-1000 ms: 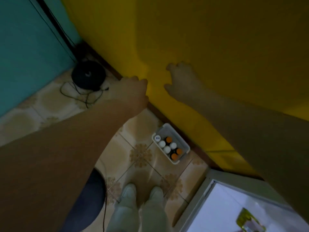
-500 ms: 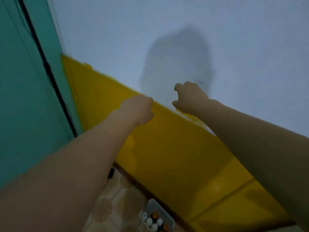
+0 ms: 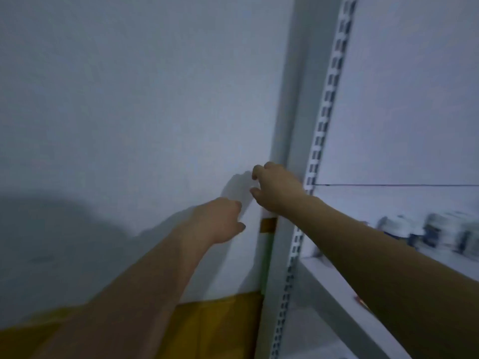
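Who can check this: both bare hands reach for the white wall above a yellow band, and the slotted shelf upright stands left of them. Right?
No. The head view shows the slotted shelf upright right of the hands, not left. The left hand and right hand do reach for the white wall above the yellow band.

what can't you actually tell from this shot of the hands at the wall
Head view, left hand: whether its curled fingers hold anything; the back of the hand hides them.
Head view, right hand: whether it touches the grey metal shelf post; its own knuckles cover the contact.
Head view, pale shelf items: motion blur.
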Tool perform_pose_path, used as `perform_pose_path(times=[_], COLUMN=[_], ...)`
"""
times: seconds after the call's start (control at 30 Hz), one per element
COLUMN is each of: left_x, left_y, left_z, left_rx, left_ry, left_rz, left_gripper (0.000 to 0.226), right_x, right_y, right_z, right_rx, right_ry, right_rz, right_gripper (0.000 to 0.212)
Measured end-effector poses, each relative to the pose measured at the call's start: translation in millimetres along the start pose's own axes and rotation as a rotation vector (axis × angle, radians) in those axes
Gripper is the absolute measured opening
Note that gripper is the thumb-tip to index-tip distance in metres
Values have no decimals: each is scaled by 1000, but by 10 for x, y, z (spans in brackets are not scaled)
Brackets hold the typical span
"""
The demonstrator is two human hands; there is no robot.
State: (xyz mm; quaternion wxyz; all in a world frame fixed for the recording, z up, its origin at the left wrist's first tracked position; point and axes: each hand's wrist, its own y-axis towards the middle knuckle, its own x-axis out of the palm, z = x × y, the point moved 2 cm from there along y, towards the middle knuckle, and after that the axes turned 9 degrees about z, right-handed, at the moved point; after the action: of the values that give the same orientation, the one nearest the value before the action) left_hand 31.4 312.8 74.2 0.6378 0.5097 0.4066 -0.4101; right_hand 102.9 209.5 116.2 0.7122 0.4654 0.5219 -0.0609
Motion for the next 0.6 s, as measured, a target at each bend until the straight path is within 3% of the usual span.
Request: perform_pose_path(times=[0.13,0.23,0.33,0.6], left_x=[132,147,104,93], left_y=[283,320,247,-230], left_z=[1001,1338,1678,3452], left_rx=[231,267,273,669], left_ry=[11,122,100,-188], left_rz=[-16,-84,-173,-2], left_gripper=[44,44,51,45], right_x=[-459,-767,-1096,-2066], right_y=[-488,-835,-1258,-2709], right_z=[453,653,994,1725], right_rx=[-21,60,195,678], right_ry=[-60,-102,-213,-487], right_rz=[1,109,110,63], right_gripper=[29,29,35,40])
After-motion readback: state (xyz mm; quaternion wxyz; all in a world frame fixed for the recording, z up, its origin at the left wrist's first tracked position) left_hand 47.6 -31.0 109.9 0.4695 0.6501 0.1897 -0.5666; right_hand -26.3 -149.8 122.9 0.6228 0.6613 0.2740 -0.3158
